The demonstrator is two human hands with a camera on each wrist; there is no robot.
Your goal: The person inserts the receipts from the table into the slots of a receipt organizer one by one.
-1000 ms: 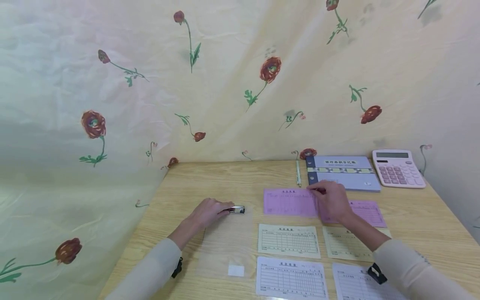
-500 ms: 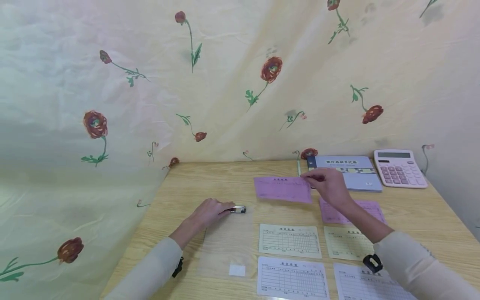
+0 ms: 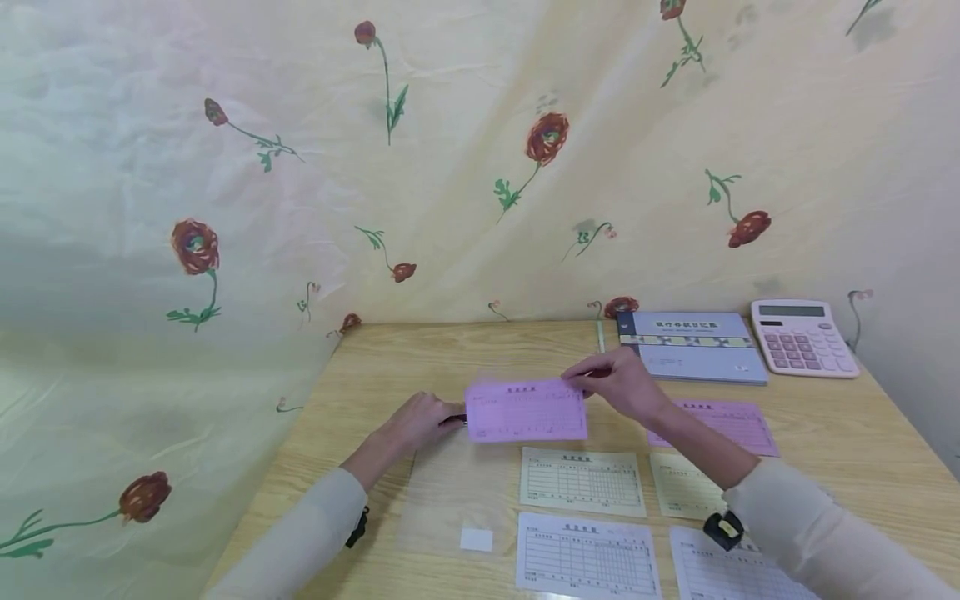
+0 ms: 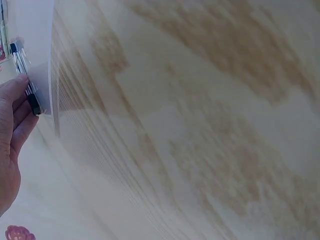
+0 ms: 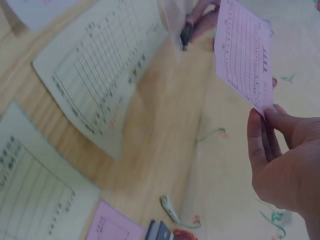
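Observation:
My right hand pinches the upper right corner of a pink printed receipt slip between thumb and fingers, holding it raised over the top end of a clear plastic folder. At that same end, my left hand grips a metal clip with black ends, its thumb lying on the clip. In the head view the slip hides most of the clip. The right wrist view shows the slip sloping away from my fingertips toward the left hand.
Pale green slips and white slips lie in rows right of the folder. A second pink slip is partly behind the right forearm. Along the back are a pen, a blue account book and a pink calculator.
My right hand has lifted the pink slip off the table and carried it left, over the clip end of the folder. The left hand stays at the clip.

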